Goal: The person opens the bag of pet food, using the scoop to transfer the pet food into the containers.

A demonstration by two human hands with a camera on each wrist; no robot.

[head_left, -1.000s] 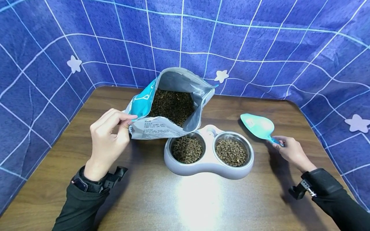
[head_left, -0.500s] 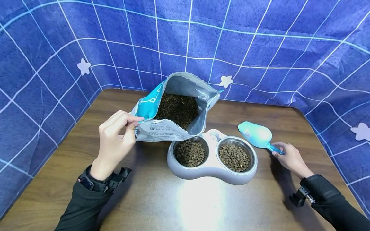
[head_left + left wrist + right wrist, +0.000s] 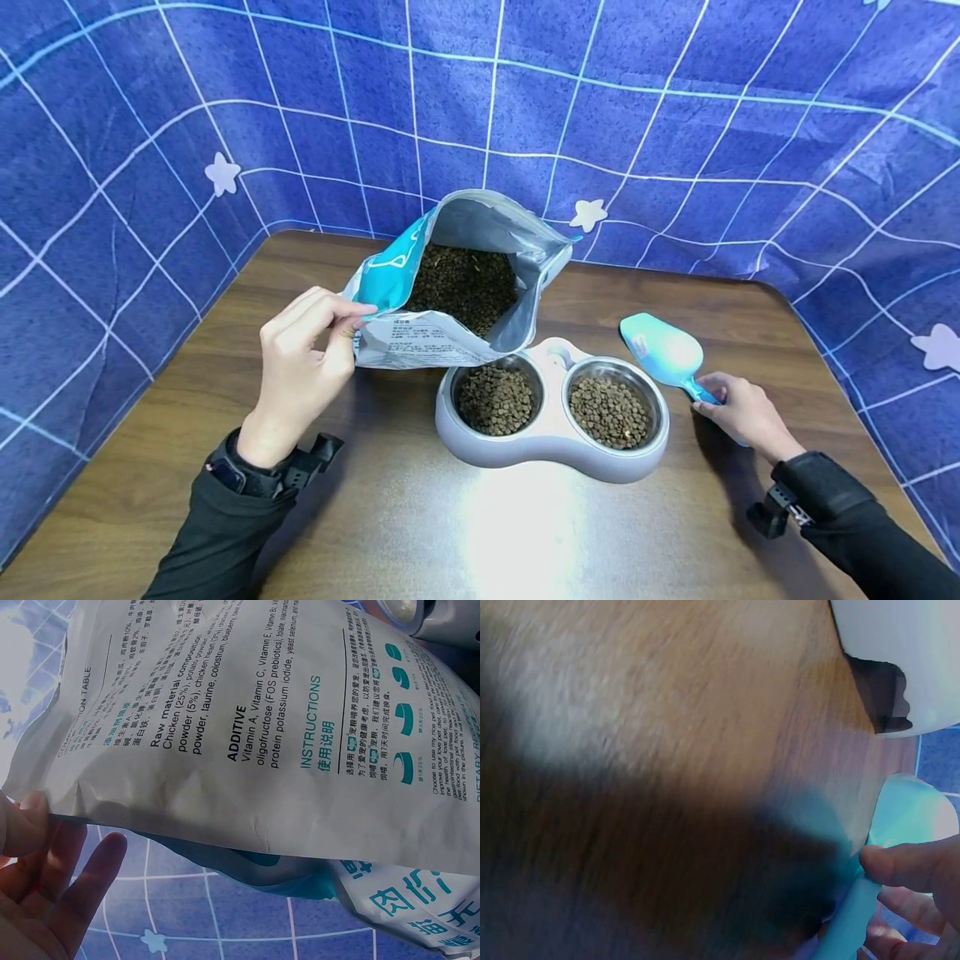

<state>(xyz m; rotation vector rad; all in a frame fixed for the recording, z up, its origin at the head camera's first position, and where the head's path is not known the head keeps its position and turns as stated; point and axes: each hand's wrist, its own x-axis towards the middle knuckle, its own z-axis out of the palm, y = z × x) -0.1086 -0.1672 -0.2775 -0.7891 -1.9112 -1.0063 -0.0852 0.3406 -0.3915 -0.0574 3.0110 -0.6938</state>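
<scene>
My left hand (image 3: 311, 354) pinches the near left edge of an open pet food bag (image 3: 420, 337) between thumb and fingers. The bag, teal and white outside and silver inside, holds brown kibble (image 3: 465, 287). Printed text covers the bag's side (image 3: 247, 735) in the left wrist view. At the right, my right hand (image 3: 746, 414) holds the handle of a turquoise scoop (image 3: 663, 346); no kibble shows in it. Thumb and fingers close on that handle (image 3: 851, 919) in the right wrist view. Between the hands stands a double pet bowl (image 3: 551, 446), both steel bowls filled with kibble.
The bag's front lip overhangs the back of the left bowl. A brown wooden table (image 3: 390, 500) carries everything. Behind it hangs a blue cloth (image 3: 420, 100) with white grid lines and stars, close to the table's back edge.
The head view has shifted slightly, moving everything a little right and down. My right hand has drawn the scoop slightly, and its grip sits nearer the scoop's bowl. The left hand stays on the bag.
</scene>
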